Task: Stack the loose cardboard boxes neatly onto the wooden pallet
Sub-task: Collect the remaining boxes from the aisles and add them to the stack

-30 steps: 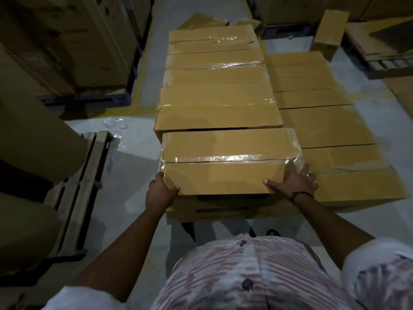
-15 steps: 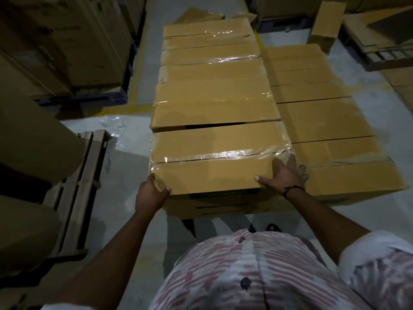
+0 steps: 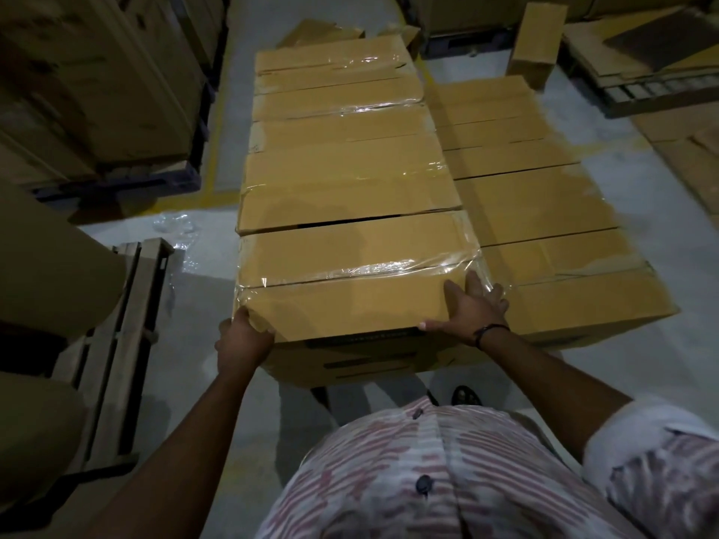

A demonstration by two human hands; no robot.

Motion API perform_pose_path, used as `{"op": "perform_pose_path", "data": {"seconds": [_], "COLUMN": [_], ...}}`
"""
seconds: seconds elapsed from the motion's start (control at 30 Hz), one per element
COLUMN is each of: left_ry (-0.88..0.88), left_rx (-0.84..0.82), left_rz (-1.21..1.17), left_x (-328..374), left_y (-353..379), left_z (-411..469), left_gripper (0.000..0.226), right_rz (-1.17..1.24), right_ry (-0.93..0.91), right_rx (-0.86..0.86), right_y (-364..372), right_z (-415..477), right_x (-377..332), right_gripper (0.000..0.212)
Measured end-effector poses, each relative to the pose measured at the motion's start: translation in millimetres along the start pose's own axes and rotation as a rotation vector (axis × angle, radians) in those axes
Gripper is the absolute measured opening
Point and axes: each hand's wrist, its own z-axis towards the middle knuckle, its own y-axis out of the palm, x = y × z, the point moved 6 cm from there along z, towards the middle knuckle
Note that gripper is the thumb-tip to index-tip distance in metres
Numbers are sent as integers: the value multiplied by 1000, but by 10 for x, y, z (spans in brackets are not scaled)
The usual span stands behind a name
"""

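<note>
While both hands clamp it, the tan taped cardboard box (image 3: 350, 282) sits nearest on the taller box stack.
Left hand (image 3: 243, 342) grips its near-left corner; right hand (image 3: 472, 309) lies flat, fingers spread, on its near-right corner. Empty wooden pallet (image 3: 116, 344) lies left, apart.

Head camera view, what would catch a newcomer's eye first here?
First the nearest box at centre, its top shiny with clear tape, with the left hand on its near left corner and the right hand on its near right corner. Behind it a taller row of boxes runs away, with a lower row on its right.
</note>
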Motion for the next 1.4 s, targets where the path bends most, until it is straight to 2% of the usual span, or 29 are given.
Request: {"op": "perform_pose_path", "data": {"seconds": [0.2, 0.8, 1.03, 1.17, 1.3, 1.4], "left_ry": [-23, -25, -15, 113, 335, 445], "left_rx": [-16, 5, 10, 4, -127, -167], "left_rz": [2, 6, 112, 301, 403, 467], "left_x": [27, -113, 50, 280, 620, 725], "left_y": [-53, -11, 43, 189, 456, 567], "left_z": [23, 100, -29, -129, -303, -372], "left_gripper": [72, 72, 66, 70, 94, 98], "right_rz": [-53, -26, -25, -105, -134, -145], "right_ry": [-42, -80, -78, -130, -174, -191], "right_rx": [4, 39, 36, 73, 101, 114], "right_y": [4, -24, -9, 20, 57, 101], "right_z": [-24, -28, -30, -39, -100, -126], "right_x": [-44, -56, -70, -146, -200, -214], "right_gripper": [102, 80, 80, 74, 64, 61]}}
